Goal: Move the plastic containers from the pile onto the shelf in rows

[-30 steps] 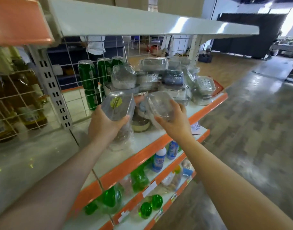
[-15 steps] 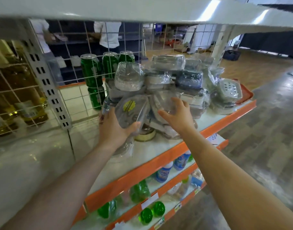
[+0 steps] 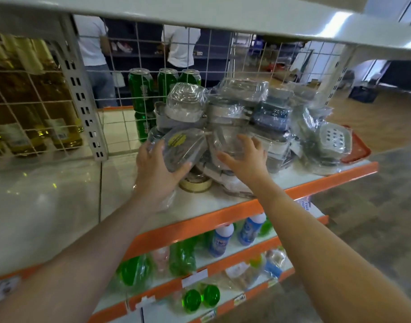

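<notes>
Plastic container (image 3: 183, 148), gripped by left hand (image 3: 156, 173), sat at the pile (image 3: 246, 122) on the shelf (image 3: 199, 201); right hand (image 3: 246, 159) pressed the pile, fingers spread. Tugging risked toppling wrapped neighbours.

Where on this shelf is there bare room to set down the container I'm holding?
Bare shelf lies left of the pile, bordered by the wire grid behind and the orange front edge. A narrower strip runs before the pile. The right side is crowded up to the red tray. The left hand holds the container.
</notes>
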